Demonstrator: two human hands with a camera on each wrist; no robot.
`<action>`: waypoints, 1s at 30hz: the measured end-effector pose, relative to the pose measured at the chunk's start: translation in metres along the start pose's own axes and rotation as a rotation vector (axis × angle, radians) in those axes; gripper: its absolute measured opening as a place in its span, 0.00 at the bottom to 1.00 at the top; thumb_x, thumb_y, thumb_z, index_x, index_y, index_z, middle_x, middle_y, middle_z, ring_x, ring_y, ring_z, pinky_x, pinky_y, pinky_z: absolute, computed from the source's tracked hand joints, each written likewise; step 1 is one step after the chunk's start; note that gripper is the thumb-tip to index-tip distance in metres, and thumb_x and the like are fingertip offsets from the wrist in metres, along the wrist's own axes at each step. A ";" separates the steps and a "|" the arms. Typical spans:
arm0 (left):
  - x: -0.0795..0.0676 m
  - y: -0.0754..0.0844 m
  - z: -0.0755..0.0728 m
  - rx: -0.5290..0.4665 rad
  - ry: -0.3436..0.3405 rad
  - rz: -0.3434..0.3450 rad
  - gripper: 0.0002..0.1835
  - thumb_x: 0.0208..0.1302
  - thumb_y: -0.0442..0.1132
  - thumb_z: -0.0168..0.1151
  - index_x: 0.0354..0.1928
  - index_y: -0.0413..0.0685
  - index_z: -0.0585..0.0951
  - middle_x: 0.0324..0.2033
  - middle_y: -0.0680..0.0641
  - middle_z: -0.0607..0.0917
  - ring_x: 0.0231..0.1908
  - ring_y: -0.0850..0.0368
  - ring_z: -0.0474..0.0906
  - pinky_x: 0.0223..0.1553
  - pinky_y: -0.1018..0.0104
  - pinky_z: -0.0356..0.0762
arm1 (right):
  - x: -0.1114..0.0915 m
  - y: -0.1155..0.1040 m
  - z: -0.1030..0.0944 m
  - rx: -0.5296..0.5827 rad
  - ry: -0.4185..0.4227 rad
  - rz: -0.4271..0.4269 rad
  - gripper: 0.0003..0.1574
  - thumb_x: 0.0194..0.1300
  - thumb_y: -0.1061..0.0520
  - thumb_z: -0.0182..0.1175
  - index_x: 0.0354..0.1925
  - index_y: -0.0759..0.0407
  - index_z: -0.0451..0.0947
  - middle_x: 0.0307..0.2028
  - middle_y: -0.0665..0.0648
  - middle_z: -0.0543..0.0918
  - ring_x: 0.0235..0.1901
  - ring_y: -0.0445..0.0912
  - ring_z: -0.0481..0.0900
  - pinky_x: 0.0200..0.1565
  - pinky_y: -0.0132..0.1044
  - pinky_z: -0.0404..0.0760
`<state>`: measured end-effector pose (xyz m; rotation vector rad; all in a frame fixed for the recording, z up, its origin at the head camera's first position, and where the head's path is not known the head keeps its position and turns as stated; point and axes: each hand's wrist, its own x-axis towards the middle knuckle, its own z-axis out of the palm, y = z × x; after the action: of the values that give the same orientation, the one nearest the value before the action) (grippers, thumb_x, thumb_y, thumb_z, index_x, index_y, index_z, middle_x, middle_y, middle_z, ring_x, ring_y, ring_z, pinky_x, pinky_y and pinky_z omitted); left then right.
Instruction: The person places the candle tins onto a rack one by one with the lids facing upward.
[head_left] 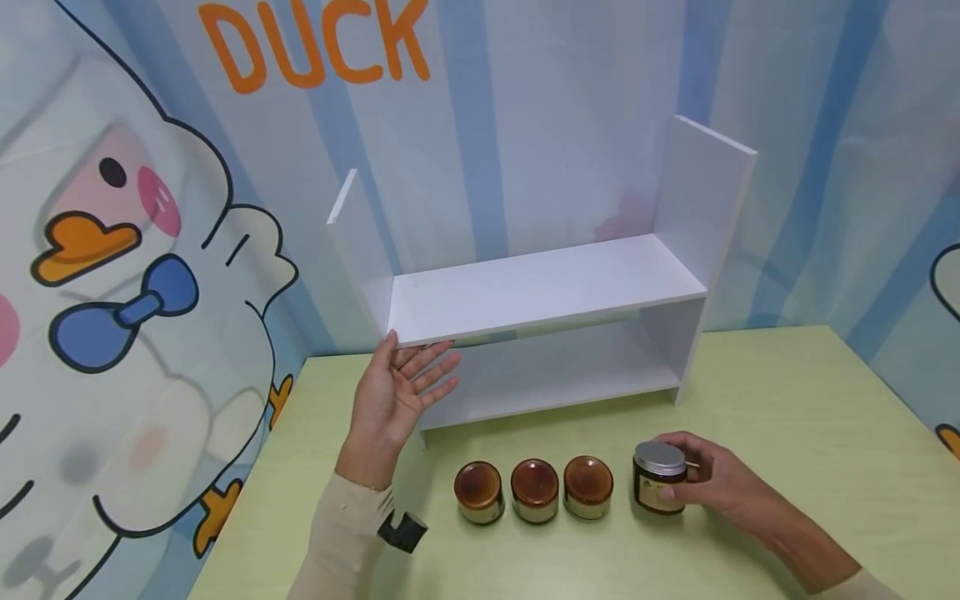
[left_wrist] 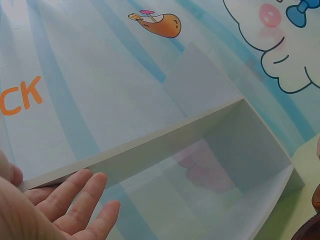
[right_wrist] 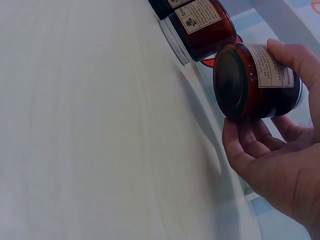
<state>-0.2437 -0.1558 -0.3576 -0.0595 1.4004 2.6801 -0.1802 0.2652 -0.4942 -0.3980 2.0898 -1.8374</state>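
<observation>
My left hand (head_left: pixel 386 404) holds the front left corner of the white shelf's middle board (head_left: pixel 540 287). In the left wrist view its thumb lies over the board's edge (left_wrist: pixel 130 145), its fingers (left_wrist: pixel 80 205) spread below. My right hand (head_left: pixel 716 475) grips an amber glass jar (head_left: pixel 660 479) with a silver lid and paper label, upright with the lid on top. The right wrist view shows the jar's dark base (right_wrist: pixel 231 82) raised off the table. Left of it, three similar jars stand in a row lid-down, amber bases up: left jar (head_left: pixel 478 492), middle jar (head_left: pixel 535 490), right jar (head_left: pixel 588 486).
The shelf stands towards the back of the light green table (head_left: pixel 795 417), with a lower board (head_left: pixel 555 371) and tall side panels, the right panel (head_left: pixel 705 200) being the larger in view. Behind it hangs a blue striped backdrop (head_left: pixel 555 108) with cartoon ducks.
</observation>
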 end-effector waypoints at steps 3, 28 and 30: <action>0.000 0.000 0.000 0.002 0.000 -0.002 0.29 0.82 0.58 0.43 0.64 0.39 0.72 0.55 0.41 0.87 0.54 0.44 0.85 0.60 0.44 0.78 | 0.000 0.000 0.000 -0.013 0.004 0.003 0.35 0.67 0.64 0.67 0.67 0.65 0.64 0.58 0.60 0.77 0.56 0.48 0.81 0.51 0.40 0.83; 0.000 0.001 0.000 0.011 -0.001 -0.002 0.30 0.82 0.58 0.42 0.67 0.40 0.71 0.59 0.38 0.83 0.54 0.44 0.85 0.59 0.44 0.79 | 0.003 0.000 0.005 -0.080 0.037 0.003 0.42 0.61 0.62 0.73 0.69 0.65 0.66 0.58 0.59 0.79 0.55 0.42 0.81 0.52 0.32 0.80; 0.000 0.000 0.000 0.010 0.000 -0.004 0.30 0.81 0.58 0.43 0.67 0.39 0.71 0.59 0.38 0.83 0.54 0.44 0.85 0.59 0.44 0.79 | 0.002 0.000 0.005 -0.085 0.037 -0.007 0.42 0.60 0.62 0.73 0.69 0.64 0.67 0.57 0.58 0.81 0.54 0.41 0.82 0.52 0.32 0.80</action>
<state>-0.2434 -0.1563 -0.3573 -0.0604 1.4123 2.6698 -0.1801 0.2595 -0.4952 -0.3956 2.1997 -1.7774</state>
